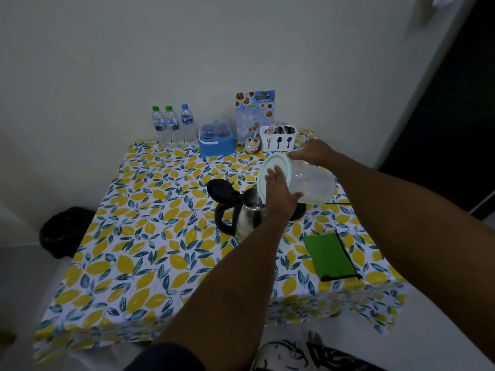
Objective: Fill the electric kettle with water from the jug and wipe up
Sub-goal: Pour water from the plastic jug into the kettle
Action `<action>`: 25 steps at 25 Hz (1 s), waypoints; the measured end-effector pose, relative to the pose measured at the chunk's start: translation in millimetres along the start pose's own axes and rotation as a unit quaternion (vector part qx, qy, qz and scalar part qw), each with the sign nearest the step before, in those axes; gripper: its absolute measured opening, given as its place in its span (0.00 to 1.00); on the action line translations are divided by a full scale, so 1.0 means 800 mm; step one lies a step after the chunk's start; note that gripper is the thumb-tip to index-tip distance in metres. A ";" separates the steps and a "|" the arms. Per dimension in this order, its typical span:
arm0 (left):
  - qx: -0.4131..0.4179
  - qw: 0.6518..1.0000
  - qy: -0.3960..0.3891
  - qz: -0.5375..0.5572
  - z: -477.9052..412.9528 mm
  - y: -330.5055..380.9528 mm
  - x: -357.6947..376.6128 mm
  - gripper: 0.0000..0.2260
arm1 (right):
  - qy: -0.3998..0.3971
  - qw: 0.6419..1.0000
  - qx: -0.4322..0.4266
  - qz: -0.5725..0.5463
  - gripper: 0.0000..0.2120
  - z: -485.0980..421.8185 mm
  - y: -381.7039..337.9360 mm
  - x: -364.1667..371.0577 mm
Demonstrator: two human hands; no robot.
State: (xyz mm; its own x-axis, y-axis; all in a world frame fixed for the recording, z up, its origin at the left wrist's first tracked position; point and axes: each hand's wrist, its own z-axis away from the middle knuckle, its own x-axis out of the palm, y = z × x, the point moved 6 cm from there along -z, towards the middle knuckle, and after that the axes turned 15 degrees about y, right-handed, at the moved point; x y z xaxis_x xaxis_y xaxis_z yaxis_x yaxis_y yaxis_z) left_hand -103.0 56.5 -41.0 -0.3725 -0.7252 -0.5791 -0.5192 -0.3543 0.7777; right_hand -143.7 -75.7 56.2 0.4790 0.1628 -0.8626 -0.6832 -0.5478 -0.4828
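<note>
A steel electric kettle (247,216) with a black handle stands in the middle of the table, its black lid (221,190) flipped open to the left. A clear plastic jug (312,187) with a pale round lid (276,170) is tipped over the kettle's mouth, and a thin stream of water falls in. My left hand (280,195) presses on the jug's lid and lower side. My right hand (313,153) grips the jug from above and behind. A folded green cloth (329,254) lies on the table to the right, near the front edge.
The table wears a lemon-print cloth (160,236). Along the back stand three water bottles (172,123), a blue container (217,143), a menu card (254,112), a small jar (252,144) and a white cutlery caddy (278,139). The kettle's black base (300,211) sits behind my left hand. A black bin bag (64,231) sits left on the floor.
</note>
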 end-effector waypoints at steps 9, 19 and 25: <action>0.006 1.000 -0.010 -0.005 -0.006 0.000 -0.006 0.48 | -0.006 1.000 -0.007 0.005 0.22 -0.002 -0.002 0.003; 0.005 1.000 -0.016 -0.003 -0.010 -0.002 -0.006 0.48 | -0.012 1.000 0.001 -0.002 0.19 -0.007 -0.002 0.005; 0.014 0.999 -0.026 -0.023 -0.014 -0.006 -0.003 0.48 | -0.017 1.000 0.004 -0.024 0.20 -0.006 0.007 0.010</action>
State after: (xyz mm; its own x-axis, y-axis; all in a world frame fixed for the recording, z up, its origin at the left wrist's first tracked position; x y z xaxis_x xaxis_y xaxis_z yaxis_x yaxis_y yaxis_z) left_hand -91.1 53.5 -40.3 -0.3861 -0.6765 -0.6271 -0.5578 -0.3703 0.7428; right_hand -141.0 -81.2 47.1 0.4929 0.2168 -0.8426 -0.6644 -0.5315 -0.5255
